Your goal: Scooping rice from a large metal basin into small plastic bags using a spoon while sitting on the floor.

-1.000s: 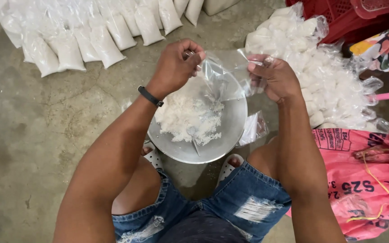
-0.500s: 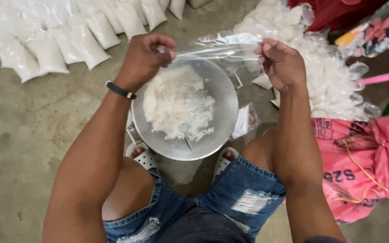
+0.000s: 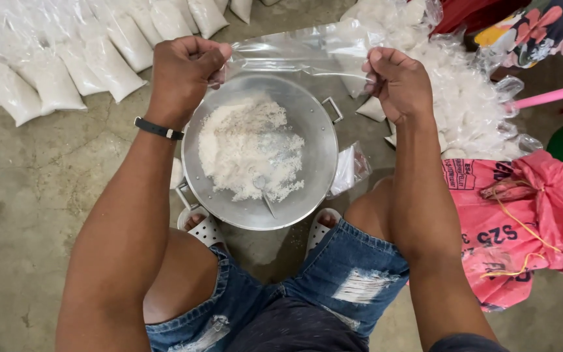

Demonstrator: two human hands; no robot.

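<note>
Both hands, left (image 3: 184,68) and right (image 3: 399,81), pinching a clear plastic bag (image 3: 294,52) taut above the metal pan (image 3: 317,140).

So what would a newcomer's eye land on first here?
The clear bag stretched flat between the left hand and right hand, top centre. Just below it, a metal pan of white flakes on the floor. Filled white bags line the upper left.

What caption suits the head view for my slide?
Both hands, left hand and right hand, stretch a clear plastic bag above a metal pan.
</note>
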